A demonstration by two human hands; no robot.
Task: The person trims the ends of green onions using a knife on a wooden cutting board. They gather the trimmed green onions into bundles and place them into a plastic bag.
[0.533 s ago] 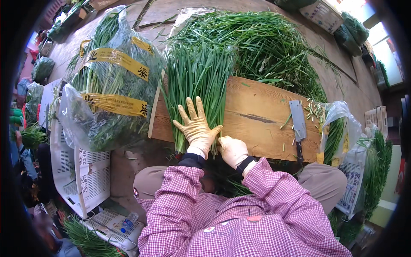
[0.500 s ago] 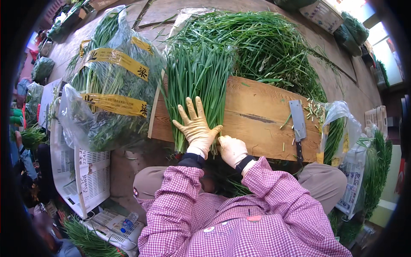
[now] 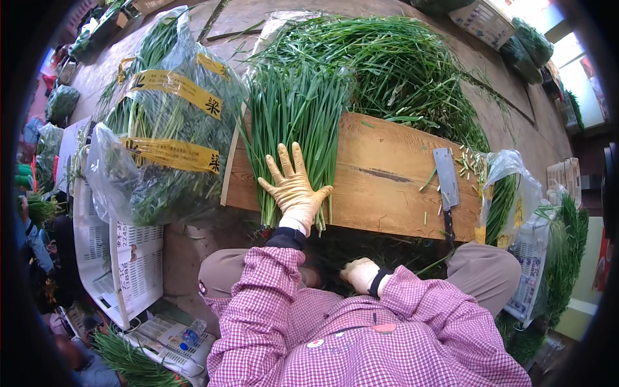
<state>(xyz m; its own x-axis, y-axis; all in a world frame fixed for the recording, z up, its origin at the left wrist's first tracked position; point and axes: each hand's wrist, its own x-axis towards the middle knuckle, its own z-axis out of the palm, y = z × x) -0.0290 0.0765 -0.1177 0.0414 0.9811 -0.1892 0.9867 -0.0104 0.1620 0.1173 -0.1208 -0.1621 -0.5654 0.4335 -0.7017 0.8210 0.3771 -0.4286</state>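
Observation:
A bundle of green garlic chives (image 3: pixel 293 109) lies lengthwise across the left part of a wooden board (image 3: pixel 387 168), its cut ends toward me. My left hand (image 3: pixel 295 193), in a cream glove, presses flat on the bundle's lower part with fingers spread. Below the board's near edge, close to my lap, is my gloved right hand (image 3: pixel 360 273). Its fingers are curled in; whatever they hold, if anything, is hidden. A cleaver (image 3: pixel 446 177) with a dark handle rests at the board's right end, apart from both hands.
A large heap of loose chives (image 3: pixel 387 71) lies beyond the board. At left, a plastic bag of greens (image 3: pixel 174 122) with yellow bands stands by a white crate (image 3: pixel 138 271). Another bag (image 3: pixel 506 193) and a crate (image 3: pixel 532 264) are at right. Stem trimmings (image 3: pixel 469 164) lie near the cleaver.
My right hand has left the chives' cut ends and moved down toward my lap, below the board edge. My left hand stays spread on the bundle.

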